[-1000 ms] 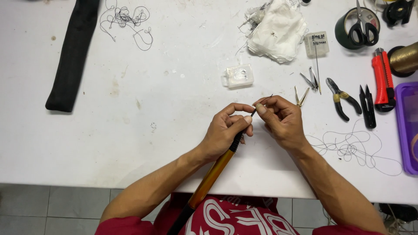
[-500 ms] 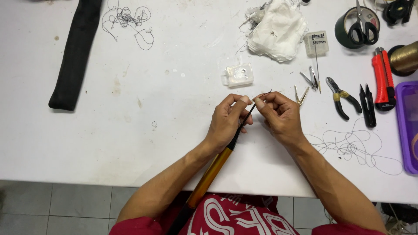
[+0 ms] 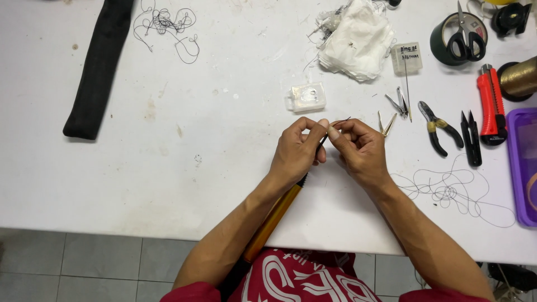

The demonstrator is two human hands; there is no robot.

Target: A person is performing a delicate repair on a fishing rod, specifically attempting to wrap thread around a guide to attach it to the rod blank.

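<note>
Barely shifted since before, my left hand (image 3: 296, 151) and right hand (image 3: 361, 148) pinch the thin, stiff rod's (image 3: 274, 215) tip near the worktop's (image 3: 168, 168) front edge.

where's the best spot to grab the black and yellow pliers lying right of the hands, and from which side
Probably best to take the small black pliers with yellow-banded handles by the two handles, coming from the near, lower-right side. The jaws point up-left toward the tweezers, and the handles splay open toward the table's near edge, with bare surface around them, so fingers could likely close around both.
</note>
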